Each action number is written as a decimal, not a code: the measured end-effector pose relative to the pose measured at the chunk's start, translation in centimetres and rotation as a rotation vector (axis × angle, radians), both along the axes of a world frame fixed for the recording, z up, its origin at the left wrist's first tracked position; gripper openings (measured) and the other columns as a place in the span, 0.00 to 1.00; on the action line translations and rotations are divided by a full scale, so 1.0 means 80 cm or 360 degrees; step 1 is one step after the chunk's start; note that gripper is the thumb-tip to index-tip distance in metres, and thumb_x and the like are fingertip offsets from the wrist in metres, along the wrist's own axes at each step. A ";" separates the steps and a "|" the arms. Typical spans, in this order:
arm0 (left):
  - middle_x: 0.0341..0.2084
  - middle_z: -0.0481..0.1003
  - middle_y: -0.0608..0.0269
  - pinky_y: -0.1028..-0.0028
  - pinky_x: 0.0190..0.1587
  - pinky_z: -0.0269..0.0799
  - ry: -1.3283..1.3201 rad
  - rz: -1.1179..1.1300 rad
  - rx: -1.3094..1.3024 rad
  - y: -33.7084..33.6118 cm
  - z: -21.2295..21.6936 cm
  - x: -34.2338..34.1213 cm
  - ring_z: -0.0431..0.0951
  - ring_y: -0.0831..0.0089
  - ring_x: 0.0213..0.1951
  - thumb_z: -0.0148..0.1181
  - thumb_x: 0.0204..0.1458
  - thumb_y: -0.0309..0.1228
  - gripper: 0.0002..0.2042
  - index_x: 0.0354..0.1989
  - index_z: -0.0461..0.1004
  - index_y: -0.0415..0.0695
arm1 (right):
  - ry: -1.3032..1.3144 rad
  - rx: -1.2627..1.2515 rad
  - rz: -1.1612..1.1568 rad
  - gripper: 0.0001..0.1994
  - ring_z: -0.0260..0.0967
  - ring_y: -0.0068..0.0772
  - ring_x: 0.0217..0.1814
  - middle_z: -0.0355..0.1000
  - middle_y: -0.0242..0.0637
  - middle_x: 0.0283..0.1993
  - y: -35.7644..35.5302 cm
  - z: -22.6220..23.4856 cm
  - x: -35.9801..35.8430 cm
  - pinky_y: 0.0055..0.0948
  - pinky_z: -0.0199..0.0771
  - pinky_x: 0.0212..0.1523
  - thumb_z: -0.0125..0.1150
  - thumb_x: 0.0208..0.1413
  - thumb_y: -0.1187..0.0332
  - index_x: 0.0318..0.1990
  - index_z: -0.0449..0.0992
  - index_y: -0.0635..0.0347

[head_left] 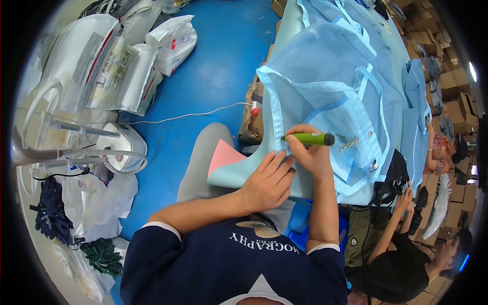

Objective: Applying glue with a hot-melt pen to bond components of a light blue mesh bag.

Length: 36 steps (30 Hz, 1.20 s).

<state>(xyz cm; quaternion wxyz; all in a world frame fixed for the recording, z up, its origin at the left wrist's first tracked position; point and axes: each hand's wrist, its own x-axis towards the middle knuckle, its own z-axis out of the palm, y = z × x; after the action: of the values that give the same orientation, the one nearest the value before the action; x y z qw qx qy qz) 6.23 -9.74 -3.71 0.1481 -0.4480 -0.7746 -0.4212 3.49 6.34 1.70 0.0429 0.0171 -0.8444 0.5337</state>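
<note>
A light blue mesh bag (315,61) with paler trim and straps lies spread before me. In my right hand (312,155) is a green marker pen (311,139), held nearly level, its dark end pointing right. The pen's tip meets the pale trim strip along the bag's near left edge. Just left of and below it, my left hand (268,184) rests with fingers stretched out and slightly apart, fingertips at the lower end of that strip; its thumb is hidden. A pale blue flap (356,124) with metal snaps and a small cord sits right of the pen.
A pale blue-green table cover (239,173) folds to pink at its corner. White packed bags (86,56) and a white steamer (122,147) stand on the left, with a cable crossing the blue floor (213,56). Two people work along the table's right side. Cardboard boxes (455,81) pile up behind.
</note>
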 end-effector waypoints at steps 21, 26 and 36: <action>0.45 0.73 0.42 0.54 0.58 0.66 0.0083 -0.0037 0.0093 0.006 0.003 0.002 0.70 0.48 0.54 0.59 0.39 0.26 0.14 0.37 0.74 0.34 | -0.0092 0.0138 -0.0094 0.05 0.70 0.24 0.25 0.74 0.36 0.26 -0.011 0.007 -0.003 0.26 0.71 0.27 0.65 0.49 0.73 0.32 0.77 0.64; 0.45 0.73 0.41 0.55 0.57 0.67 0.0088 -0.0026 0.0026 0.010 0.006 0.010 0.71 0.48 0.52 0.57 0.41 0.25 0.13 0.37 0.74 0.33 | -0.0133 0.0206 -0.0069 0.05 0.66 0.17 0.28 0.71 0.30 0.28 -0.009 0.014 -0.006 0.19 0.66 0.28 0.63 0.53 0.73 0.35 0.76 0.64; 0.44 0.74 0.43 0.61 0.56 0.68 0.0011 -0.0155 0.0016 0.013 0.016 0.013 0.72 0.51 0.51 0.57 0.41 0.24 0.15 0.40 0.72 0.33 | -0.0128 -0.0232 -0.0151 0.07 0.70 0.20 0.32 0.74 0.34 0.32 0.008 -0.002 0.006 0.19 0.70 0.33 0.60 0.56 0.73 0.40 0.75 0.67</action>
<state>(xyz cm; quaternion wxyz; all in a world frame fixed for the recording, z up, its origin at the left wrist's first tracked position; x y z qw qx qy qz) 7.31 -8.73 -2.46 0.1322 -0.4858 -0.7493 -0.4301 3.97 7.02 1.55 0.0353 -0.0476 -0.8042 0.5915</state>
